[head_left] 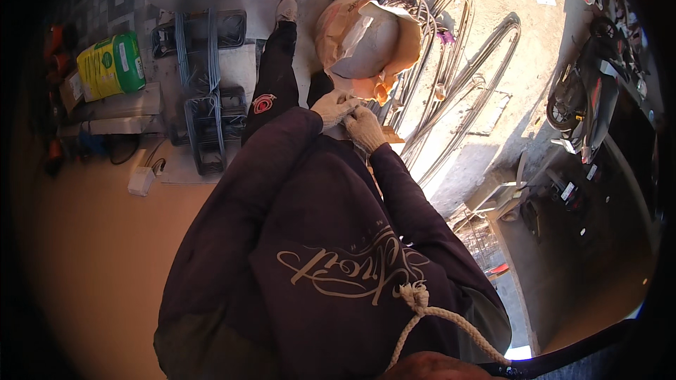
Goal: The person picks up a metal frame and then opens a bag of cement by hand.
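My left hand (332,110) and my right hand (365,131), both in pale knit work gloves, meet in front of my lap. Their fingers are closed and drawn together at the tips. Whatever they pinch is too small to make out. Just beyond them stands an open, crumpled paper sack (338,35), its top edge spread wide, with a rounded grey surface inside. An orange-tinted, torn-looking flap (366,87) of it hangs close to my fingertips. I cannot tell whether my fingers touch that flap.
Long bent metal rods (451,63) lie on the sunlit floor to the right of the sack. On the left are bundled rectangular wire frames (205,84) and a green-and-yellow bag (111,67). A small white box with a cord (141,181) sits nearer. At far right stands a motorbike (595,95).
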`<state>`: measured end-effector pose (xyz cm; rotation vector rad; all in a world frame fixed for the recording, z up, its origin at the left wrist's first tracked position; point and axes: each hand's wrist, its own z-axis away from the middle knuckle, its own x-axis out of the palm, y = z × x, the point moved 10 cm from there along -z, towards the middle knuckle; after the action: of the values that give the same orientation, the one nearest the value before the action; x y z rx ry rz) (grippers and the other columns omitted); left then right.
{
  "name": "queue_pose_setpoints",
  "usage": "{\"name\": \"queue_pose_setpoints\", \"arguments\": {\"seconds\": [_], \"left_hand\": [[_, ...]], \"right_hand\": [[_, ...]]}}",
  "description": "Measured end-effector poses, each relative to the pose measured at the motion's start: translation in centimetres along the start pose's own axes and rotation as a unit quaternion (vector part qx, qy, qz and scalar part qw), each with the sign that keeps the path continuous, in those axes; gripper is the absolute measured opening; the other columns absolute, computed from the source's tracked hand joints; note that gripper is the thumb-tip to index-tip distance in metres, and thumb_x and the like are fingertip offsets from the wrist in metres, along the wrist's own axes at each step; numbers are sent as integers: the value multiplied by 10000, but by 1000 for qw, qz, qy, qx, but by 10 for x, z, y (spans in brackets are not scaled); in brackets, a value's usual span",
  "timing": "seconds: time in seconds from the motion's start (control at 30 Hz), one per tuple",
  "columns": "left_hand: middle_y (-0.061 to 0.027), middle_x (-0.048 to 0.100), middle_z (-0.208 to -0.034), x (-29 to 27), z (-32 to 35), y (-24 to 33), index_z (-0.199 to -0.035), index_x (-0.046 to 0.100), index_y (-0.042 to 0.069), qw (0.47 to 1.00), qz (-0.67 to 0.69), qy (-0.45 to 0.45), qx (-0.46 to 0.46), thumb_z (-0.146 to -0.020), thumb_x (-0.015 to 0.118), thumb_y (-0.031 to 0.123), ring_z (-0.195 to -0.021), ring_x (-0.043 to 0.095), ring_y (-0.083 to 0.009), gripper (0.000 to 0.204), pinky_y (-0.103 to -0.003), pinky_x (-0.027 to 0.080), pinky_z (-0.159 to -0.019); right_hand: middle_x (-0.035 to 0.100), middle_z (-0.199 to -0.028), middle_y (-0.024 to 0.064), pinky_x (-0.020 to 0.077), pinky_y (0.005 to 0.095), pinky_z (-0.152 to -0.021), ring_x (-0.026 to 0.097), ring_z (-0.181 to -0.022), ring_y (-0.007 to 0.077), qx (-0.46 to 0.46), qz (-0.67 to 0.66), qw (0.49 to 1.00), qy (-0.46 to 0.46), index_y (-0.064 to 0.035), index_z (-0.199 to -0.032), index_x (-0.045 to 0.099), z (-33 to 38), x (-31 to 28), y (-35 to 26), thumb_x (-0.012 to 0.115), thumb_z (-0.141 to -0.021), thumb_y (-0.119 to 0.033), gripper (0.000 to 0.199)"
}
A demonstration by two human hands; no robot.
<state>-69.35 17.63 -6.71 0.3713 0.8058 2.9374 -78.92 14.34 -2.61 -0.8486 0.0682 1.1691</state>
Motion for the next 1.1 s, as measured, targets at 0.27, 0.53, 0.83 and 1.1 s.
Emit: {"name": "queue_pose_setpoints", "arguments": {"seconds": [0.27, 0.53, 0.83, 1.1], "left_hand": [[-69, 614, -1025, -124, 29, -52, -1189, 581, -41, 942, 250, 213, 73, -931, 604, 146, -919, 592, -120, 319, -246, 489, -810], [-55, 600, -1023, -293, 127, -129, -1172, 591, -35, 848, 331, 407, 82, -950, 605, 120, -896, 597, -104, 271, -225, 486, -790], [-69, 604, -1062, -298, 153, -258, -1208, 569, -32, 846, 294, 443, -50, -920, 628, 56, -901, 613, -123, 307, -249, 508, -776], [-119, 597, -1091, -340, 129, -199, -1209, 548, -21, 881, 112, 452, -81, -852, 649, 17, -956, 620, -182, 374, -286, 510, -839]], "right_hand": [[627, -1007, 328, 508, 457, -796, 641, -918, 456, 163, 71, 948, 264, 126, -1125, 473, -53, -115, 63, 785, -759, -474, 769], [681, -930, 251, 507, 458, -836, 650, -962, 410, 183, 265, 946, -47, -73, -976, 731, -86, -101, 209, 508, -921, -496, 481], [670, -817, 286, 492, 469, -789, 658, -880, 434, 237, 316, 912, -115, 64, -828, 699, -105, -95, 205, 544, -805, -723, 803], [526, -581, 112, 397, 323, -332, 519, -437, 193, 397, -98, 912, -15, -55, -647, 427, -21, -106, 170, 793, -740, -8, 381]]}}
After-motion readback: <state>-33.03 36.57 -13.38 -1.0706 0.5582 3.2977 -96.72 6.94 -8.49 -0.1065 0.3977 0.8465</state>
